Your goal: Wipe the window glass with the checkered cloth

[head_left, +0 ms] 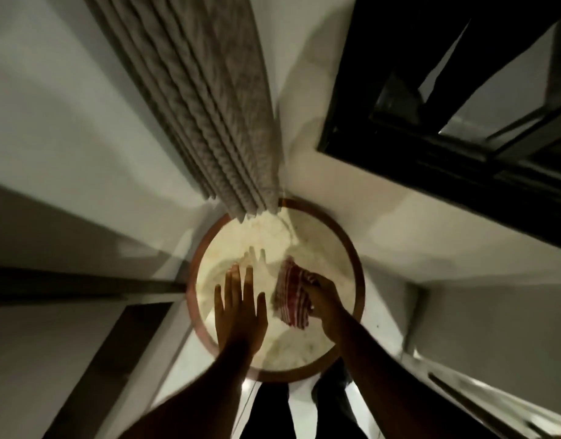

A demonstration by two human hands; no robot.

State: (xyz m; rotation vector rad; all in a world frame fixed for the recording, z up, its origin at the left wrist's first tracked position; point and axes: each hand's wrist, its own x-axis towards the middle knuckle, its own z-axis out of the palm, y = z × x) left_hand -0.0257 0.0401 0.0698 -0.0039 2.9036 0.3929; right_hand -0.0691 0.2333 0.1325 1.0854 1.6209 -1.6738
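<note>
Left hand (241, 315) flat, fingers spread wide over round table (357, 274); right hand (325, 304) gripping bunched checkered cloth (290, 299)

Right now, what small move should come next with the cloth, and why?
Probably sweep the right hand sideways across the round glass. It already holds the checkered cloth bunched against the pane, while the left hand lies flat beside it, apparently bracing.
</note>
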